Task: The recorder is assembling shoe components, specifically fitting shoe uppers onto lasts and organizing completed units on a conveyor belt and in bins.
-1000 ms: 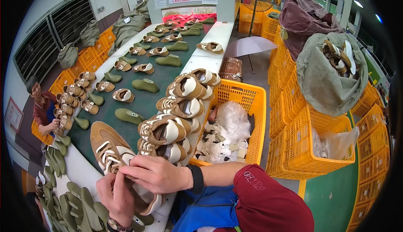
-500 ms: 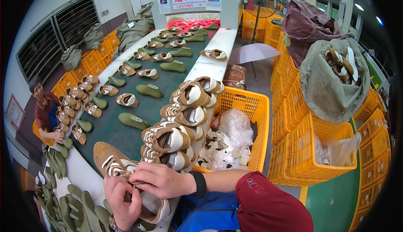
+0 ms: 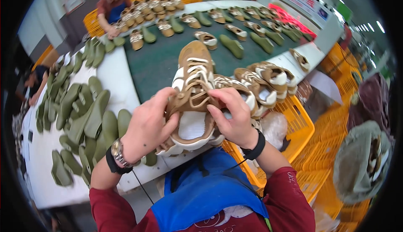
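Both hands grip a brown-and-white sandal upper [image 3: 192,89], lifted toward me above the table edge with its white insole facing me. My left hand [image 3: 147,125] grips its left side by the brown straps. My right hand [image 3: 232,116] pinches the straps on its right side. A wristwatch and a dark band sit on my left wrist, a black band on my right. A row of similar brown-and-white sandals [image 3: 262,81] is lined up just behind my right hand.
A pile of green soles [image 3: 86,114] lies on the white table at my left. More sandals and soles [image 3: 231,43] ride on the green conveyor belt [image 3: 155,64]. A yellow crate [image 3: 300,125] stands to my right. Another person [image 3: 111,5] works at the far end.
The view has swung toward the left and downward. Both hands have raised the sandal off the table and closer to me, still holding it by the straps.
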The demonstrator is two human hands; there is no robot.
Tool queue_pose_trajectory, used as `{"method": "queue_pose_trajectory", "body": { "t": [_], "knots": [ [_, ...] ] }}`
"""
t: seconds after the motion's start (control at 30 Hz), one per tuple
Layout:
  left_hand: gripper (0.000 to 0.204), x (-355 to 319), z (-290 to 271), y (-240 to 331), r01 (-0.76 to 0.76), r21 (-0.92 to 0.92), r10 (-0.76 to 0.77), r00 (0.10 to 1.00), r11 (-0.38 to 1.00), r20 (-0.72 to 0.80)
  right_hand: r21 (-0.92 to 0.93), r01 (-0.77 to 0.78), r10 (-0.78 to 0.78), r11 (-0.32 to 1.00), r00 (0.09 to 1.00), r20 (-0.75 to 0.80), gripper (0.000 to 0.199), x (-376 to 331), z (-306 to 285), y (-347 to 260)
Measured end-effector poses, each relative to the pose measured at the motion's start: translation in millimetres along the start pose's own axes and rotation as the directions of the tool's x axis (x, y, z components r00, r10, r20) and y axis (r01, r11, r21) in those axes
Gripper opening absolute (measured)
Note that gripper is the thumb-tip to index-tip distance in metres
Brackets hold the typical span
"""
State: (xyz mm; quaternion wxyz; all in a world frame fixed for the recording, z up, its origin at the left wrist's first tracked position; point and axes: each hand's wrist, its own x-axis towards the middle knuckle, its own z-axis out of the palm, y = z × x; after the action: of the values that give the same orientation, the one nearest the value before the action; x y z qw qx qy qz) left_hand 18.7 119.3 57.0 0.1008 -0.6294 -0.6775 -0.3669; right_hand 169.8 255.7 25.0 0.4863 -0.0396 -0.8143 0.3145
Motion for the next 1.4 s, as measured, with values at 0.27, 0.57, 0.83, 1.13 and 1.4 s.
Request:
{"method": "queue_pose_trajectory", "body": {
  "t": [0.27,0.57,0.83,1.13,1.4],
  "knots": [
    [0.036,-21.9,-20.7,-32.0,0.110,0.104,-0.099,0.989,0.988,-0.109,-0.114,0.281,-0.181,0.953,0.828,0.531,0.042,21.1,32.0,-44.1],
    [0.044,-73.1,-66.1,-68.3,0.322,0.181,-0.335,0.941,0.929,0.046,-0.340,0.264,0.126,0.902,0.593,0.795,0.027,119.4,85.9,70.8],
    [0.037,-169.7,-57.6,-97.2,0.646,0.159,-0.662,0.744,0.747,0.088,-0.636,0.203,0.561,0.744,0.327,0.760,0.036,161.1,159.1,256.6],
    [0.038,-165.3,-50.2,-121.5,0.670,0.105,-0.678,0.729,0.735,0.095,-0.605,0.015,0.502,0.796,0.542,0.674,0.034,166.8,168.7,316.8],
    [0.064,-162.0,-19.6,-109.6,0.380,0.419,-0.564,0.609,0.824,0.558,-0.309,-0.059,0.284,0.949,0.586,0.759,0.032,196.1,9.6,127.2]
  ]
}}
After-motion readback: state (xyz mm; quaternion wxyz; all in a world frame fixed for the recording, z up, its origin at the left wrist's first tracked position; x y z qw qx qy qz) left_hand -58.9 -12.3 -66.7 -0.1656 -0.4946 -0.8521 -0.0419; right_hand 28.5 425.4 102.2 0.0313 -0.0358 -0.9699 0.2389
